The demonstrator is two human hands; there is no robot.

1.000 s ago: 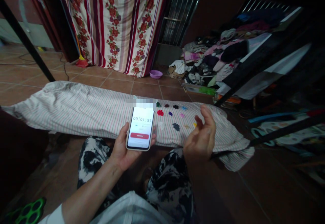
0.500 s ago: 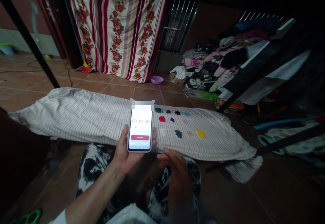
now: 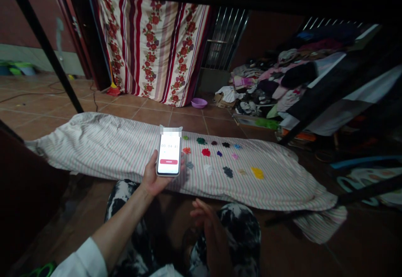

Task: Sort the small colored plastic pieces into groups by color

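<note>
My left hand (image 3: pixel 153 180) is closed round a smartphone (image 3: pixel 168 153), held upright over the front part of a striped cloth (image 3: pixel 103 143). On its lit screen are timer digits and a red button. Below and to the right of the phone, my right hand (image 3: pixel 205 218) hovers above my lap with its fingers stretched out and nothing in them. Small piles of coloured pieces lie in rows on the cloth, among them a red pile (image 3: pixel 206 152), a yellow pile (image 3: pixel 257 173), a dark grey pile (image 3: pixel 228 172) and a dark green pile (image 3: pixel 201 141). What the pieces are is too small to tell.
Dark metal bars (image 3: pixel 47 47) frame the view at left and right. Behind the cloth are a tiled floor (image 3: pixel 185 120), a purple basin (image 3: pixel 199 103), a flowered curtain (image 3: pixel 157 51) and a red broom (image 3: pixel 113 89). Clothes (image 3: pixel 266 80) are heaped at the back right.
The phone has moved left relative to the piles, uncovering light green, orange and grey ones. The timer digits have advanced. My right hand sits a little lower, away from the cloth.
</note>
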